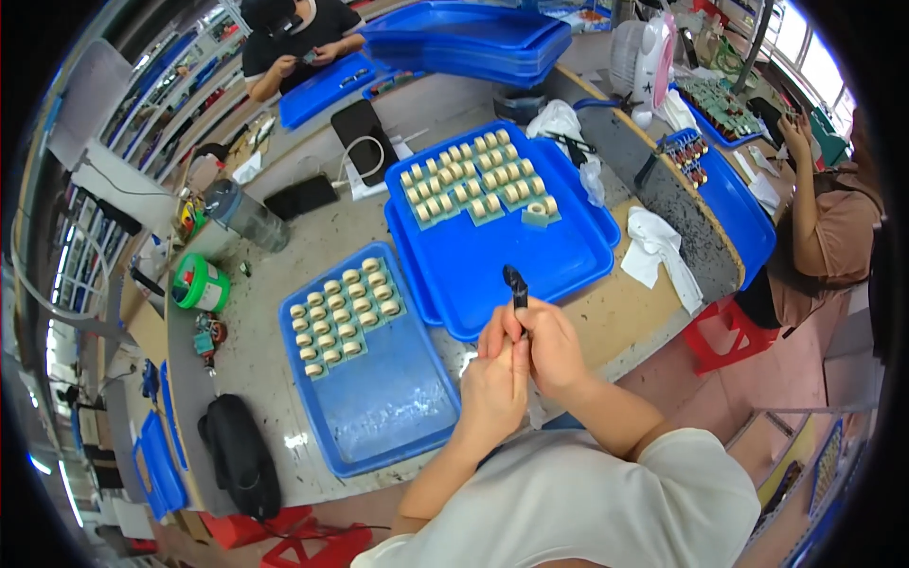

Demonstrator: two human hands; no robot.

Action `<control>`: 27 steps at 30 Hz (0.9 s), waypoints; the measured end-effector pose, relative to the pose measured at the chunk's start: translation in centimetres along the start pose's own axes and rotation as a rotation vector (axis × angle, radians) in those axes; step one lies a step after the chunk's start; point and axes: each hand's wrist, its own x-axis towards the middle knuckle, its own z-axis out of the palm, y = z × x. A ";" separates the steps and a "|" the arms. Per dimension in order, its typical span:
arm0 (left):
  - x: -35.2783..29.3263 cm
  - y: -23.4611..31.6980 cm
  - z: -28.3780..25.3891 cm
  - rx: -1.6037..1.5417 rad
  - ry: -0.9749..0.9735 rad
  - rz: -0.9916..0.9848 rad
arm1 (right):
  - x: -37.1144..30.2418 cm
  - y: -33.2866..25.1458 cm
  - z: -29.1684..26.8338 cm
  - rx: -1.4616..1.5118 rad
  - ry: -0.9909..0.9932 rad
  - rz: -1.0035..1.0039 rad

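A slim, black-tipped tool points up and away from me over the near edge of the right blue tray. Fingers of my right hand are closed around its lower part. Pressed against it, my left hand is also closed; whatever lies inside that grip is hidden. Rows of cream ring-shaped coils on small green boards fill the far part of the right tray. The left blue tray carries more such coils in its far half, its near half bare.
A green-and-white tub, a clear jar and phones stand or lie leftward. A black pouch rests near left. White tissue lies right. Stacked blue trays and a fan stand beyond. Co-workers sit far left and right.
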 end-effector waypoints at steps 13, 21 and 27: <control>-0.1 -0.3 2.1 0.033 -0.160 -0.055 | 2.1 -2.2 -2.2 0.303 0.057 0.110; -0.5 -0.4 3.4 0.017 -0.164 -0.078 | 1.8 -2.9 -3.4 0.349 -0.043 0.161; 0.0 -2.2 2.2 0.345 -0.342 0.358 | 0.1 -3.4 -7.6 0.194 -0.016 0.153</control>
